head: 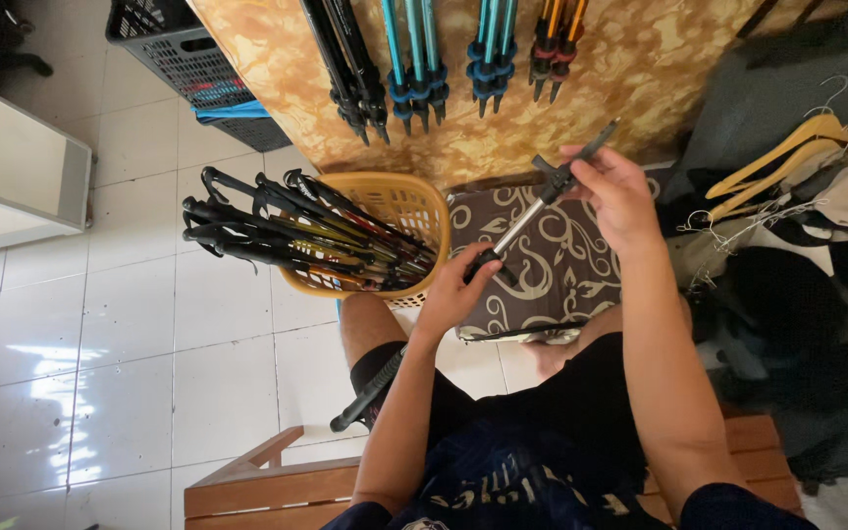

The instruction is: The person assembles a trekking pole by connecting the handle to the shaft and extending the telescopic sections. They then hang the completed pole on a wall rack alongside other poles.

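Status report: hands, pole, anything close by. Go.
Both hands shut on the trekking pole: left hand low, right hand high. Pole held tilted above the patterned cushion. Yellow basket of poles just left.

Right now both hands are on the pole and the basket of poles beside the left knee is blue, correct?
Not quite: the basket is yellow, not blue, as the head view shows. The rest holds. The left hand grips the lower end of the pole and the right hand holds its upper part, with the basket full of poles beside the left knee.
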